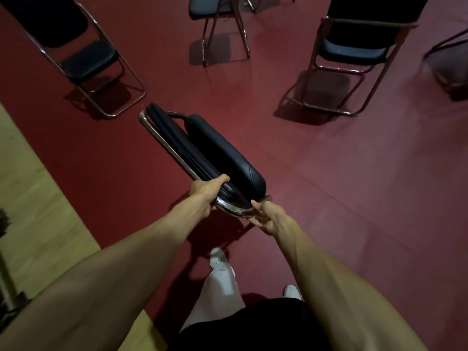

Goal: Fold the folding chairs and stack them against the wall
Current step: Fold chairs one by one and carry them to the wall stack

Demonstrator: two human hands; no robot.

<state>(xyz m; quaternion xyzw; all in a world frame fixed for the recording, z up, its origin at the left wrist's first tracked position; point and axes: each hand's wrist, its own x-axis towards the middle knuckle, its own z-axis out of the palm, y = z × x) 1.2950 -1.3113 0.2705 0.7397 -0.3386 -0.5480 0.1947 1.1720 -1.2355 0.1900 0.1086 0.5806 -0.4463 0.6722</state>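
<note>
Holding a folded folding chair [202, 150], black-padded with a chrome tube frame, over the dark red floor [329, 186].

On my feed I saw the left hand [206, 190] clenched around the chair's near end, thumb lying over the black padding, while the right hand [268, 216] grasped the curved chrome tube at that same end, thumb on top and fingers underneath. The chair was collapsed flat, pointing away from the person, its far end near the base of the left unfolded chair [86, 59]. The centre unfolded chair [215, 11] and the right unfolded chair [354, 50] stood beyond. A pale wooden strip [33, 198] bordered the left.
</note>
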